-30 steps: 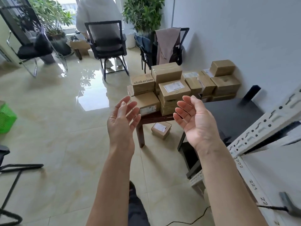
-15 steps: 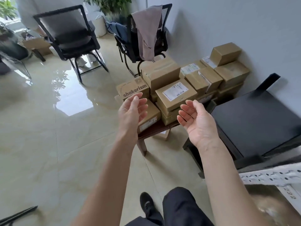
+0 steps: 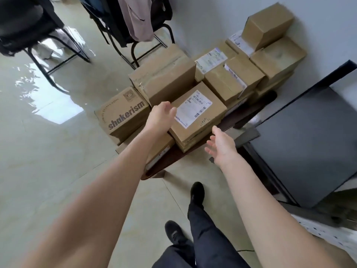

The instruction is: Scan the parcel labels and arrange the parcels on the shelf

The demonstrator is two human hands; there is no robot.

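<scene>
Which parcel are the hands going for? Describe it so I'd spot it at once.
Find the low dark table stacked with cardboard boxes beside the white wall. The parcel tops the nearest stack, between the left hand and right hand. Unlike the shakerism box beside it, it has a white label on top.

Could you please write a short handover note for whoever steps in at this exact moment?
Left hand: open, at the left edge of the labelled parcel; contact unclear.
Right hand: open, off its near right corner, holding nothing.
The parcel tops a stack on the low table, beside the shakerism box.
Done: nothing lifted yet.
Left: grip, scan the label, shelve, repeat.
</scene>
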